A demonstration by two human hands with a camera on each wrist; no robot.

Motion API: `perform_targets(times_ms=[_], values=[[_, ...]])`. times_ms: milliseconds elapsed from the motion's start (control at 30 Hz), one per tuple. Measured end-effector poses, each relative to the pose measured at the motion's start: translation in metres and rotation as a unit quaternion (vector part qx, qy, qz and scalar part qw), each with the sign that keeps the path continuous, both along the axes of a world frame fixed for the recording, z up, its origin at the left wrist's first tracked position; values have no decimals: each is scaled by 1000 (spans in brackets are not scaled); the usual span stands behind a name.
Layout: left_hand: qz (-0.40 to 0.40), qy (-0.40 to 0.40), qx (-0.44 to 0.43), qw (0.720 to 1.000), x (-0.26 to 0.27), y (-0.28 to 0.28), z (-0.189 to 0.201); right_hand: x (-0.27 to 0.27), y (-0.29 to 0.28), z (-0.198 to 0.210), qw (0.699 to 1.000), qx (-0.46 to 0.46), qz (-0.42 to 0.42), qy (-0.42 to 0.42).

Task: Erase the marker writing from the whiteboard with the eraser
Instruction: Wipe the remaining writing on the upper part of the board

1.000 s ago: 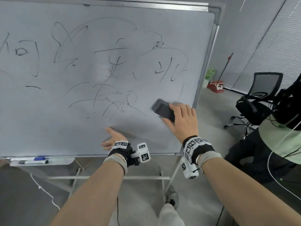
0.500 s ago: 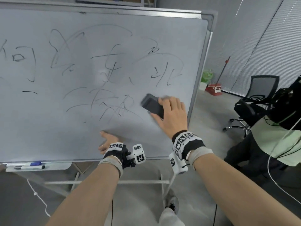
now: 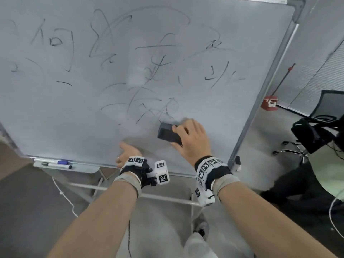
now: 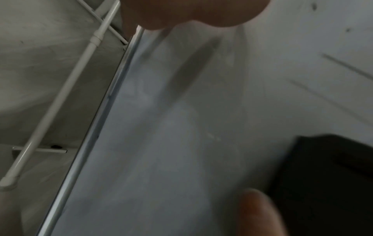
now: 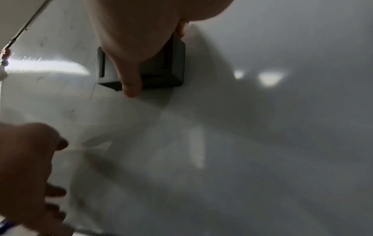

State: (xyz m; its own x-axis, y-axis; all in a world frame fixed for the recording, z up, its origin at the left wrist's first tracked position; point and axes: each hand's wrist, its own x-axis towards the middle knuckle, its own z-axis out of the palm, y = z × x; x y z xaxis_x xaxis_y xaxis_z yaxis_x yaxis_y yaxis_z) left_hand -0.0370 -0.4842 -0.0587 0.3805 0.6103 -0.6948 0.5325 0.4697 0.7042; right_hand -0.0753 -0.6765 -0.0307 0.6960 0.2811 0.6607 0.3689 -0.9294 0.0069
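A large whiteboard (image 3: 55, 118) on a stand fills the head view, covered with thin black marker writing (image 3: 149, 101) across its upper and middle parts. My right hand (image 3: 188, 138) grips a dark grey eraser (image 3: 167, 134) and holds it flat against the board, just below and right of the lowest strokes. The right wrist view shows the eraser (image 5: 167, 68) with my thumb (image 5: 131, 86) across it. My left hand (image 3: 128, 153) rests on the board's lower part near the bottom frame, fingers spread.
A marker tray (image 3: 65, 165) with two markers hangs at the board's lower left. A black office chair (image 3: 320, 123) and a seated person (image 3: 325, 174) are at the right. A red bucket (image 3: 270, 102) stands on the floor behind the board.
My right hand has slid the eraser leftward and down along the board toward the lower strokes. The left hand stays on the board near the bottom frame.
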Motion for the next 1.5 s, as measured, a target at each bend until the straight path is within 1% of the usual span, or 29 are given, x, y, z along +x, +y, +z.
perform_targets(times_ms=[33,67,100,133,200,233,267,300,333,367,433,533,600,633,700,767,833,900,1000,1100,1167,1267,1333,1367,1433,1500], values=[[-14,-15,6,1000,0,8,-6,2,8,-8,1000,-12,12,4],[-9,-43,-1,999,3,15,-13,3,14,-13,1000,-23,20,7],[-19,-57,13,998,10,24,-24,4,19,-15,999,-35,27,8],[-19,-38,12,999,16,34,-32,5,22,-14,998,-44,33,9],[-4,1,23,1000,15,38,-25,4,21,-7,998,-48,36,-1],[-26,-9,30,999,13,36,-16,2,17,1,998,-44,31,-15],[-37,-44,24,998,9,30,-4,2,12,11,999,-36,21,-32],[-66,-58,34,996,5,22,6,2,5,24,998,-23,7,-50],[-57,-64,31,996,5,16,11,3,-3,40,998,-7,-10,-68],[-31,-45,27,998,8,11,15,5,-11,57,995,10,-29,-91],[-10,-24,24,999,10,3,28,10,-23,88,987,46,-65,-138],[1,-37,9,999,12,0,34,21,-22,110,978,97,-89,-163],[17,-29,10,999,15,8,31,28,-8,106,979,109,-78,-153],[30,-22,16,999,17,15,29,31,2,100,984,93,-63,-141],[42,-11,33,999,20,31,23,36,24,77,994,22,-19,-104],[35,-3,40,999,19,47,22,39,44,45,997,-40,29,-64],[45,-7,31,998,20,62,20,40,58,18,995,-76,54,-31],[52,-6,32,998,23,76,16,41,64,10,993,-100,61,-10],[44,-20,19,999,26,85,28,46,61,31,991,-112,69,-36],[29,-58,-4,998,39,81,43,57,56,76,992,-66,40,-101],[32,-77,-7,996,46,77,46,65,56,105,989,-37,12,-140],[46,-80,2,996,48,79,43,76,64,128,984,30,2,-174],[41,-68,-2,997,48,87,39,81,74,126,982,60,13,-179],[37,-56,-7,998,48,92,37,83,80,121,983,60,19,-173],[28,-32,15,999,48,103,32,87,93,102,989,16,38,-140],[-9,-66,52,996,47,114,26,87,108,75,993,-43,69,-90]])
